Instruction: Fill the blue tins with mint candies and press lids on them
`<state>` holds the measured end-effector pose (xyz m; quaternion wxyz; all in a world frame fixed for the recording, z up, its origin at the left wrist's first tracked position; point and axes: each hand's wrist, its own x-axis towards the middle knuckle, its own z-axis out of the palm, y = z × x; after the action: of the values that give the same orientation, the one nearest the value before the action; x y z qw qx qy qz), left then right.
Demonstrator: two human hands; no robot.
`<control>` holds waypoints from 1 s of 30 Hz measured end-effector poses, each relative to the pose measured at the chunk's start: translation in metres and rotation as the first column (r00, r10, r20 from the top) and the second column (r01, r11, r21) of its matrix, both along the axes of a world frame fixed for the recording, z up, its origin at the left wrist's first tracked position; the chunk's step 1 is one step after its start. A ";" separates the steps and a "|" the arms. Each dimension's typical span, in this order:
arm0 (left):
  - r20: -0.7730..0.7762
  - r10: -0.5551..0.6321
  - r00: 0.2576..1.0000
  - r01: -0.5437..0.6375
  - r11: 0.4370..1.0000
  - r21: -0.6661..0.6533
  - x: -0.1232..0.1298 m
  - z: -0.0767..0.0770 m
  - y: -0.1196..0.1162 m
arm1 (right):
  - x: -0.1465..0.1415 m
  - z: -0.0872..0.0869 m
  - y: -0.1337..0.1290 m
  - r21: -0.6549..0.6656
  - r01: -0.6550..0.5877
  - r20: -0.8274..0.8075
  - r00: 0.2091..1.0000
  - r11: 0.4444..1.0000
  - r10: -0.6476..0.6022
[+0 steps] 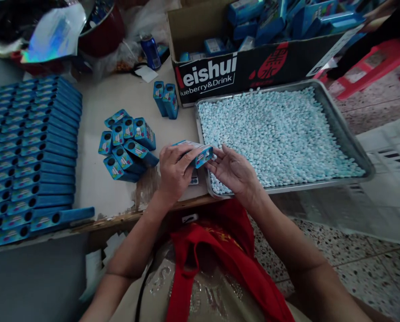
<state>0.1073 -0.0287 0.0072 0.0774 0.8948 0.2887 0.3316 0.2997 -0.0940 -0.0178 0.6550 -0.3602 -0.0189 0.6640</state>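
Observation:
My left hand point(177, 172) is wrapped round a small blue carton point(203, 155), tipped so that its end with the hole faces right. At that end, a few pale tablets show by the opening. My right hand point(235, 172) is palm up with fingers stretched out, its fingertips close to the carton's end. It lies over the left front edge of a metal tray point(323, 182) spread with pale blue and white tablets point(270, 134). Left of my hands stands a loose group of blue cartons point(122, 154) with round holes in their tops. Part of a small device point(194, 178) shows beneath the held carton.
Tight rows of blue cartons point(45, 156) fill the table's left side. Two more cartons point(165, 100) stand near a big cardboard box point(267, 67) of blue cartons. A blue can point(150, 51) is behind. At right are a red stool point(370, 67) and another person's arm.

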 end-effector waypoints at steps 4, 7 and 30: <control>0.121 0.033 0.992 -0.013 0.987 -0.159 0.000 -0.007 0.000 | 0.000 0.001 -0.002 0.015 0.003 0.066 0.998 1.000 -0.004; 0.304 0.141 0.942 -0.026 0.935 -0.354 -0.005 -0.012 0.001 | 0.006 0.007 -0.005 0.024 -0.047 0.202 0.979 0.999 0.041; 0.309 0.295 0.904 -0.181 0.919 -0.349 -0.083 0.005 -0.017 | 0.081 -0.042 -0.002 -0.005 0.019 0.839 -0.544 1.000 0.015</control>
<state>0.0244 -0.0458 0.0119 0.2271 0.7538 0.4271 0.4448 0.3803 -0.0963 -0.0593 0.2943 -0.7617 -0.5773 -0.0006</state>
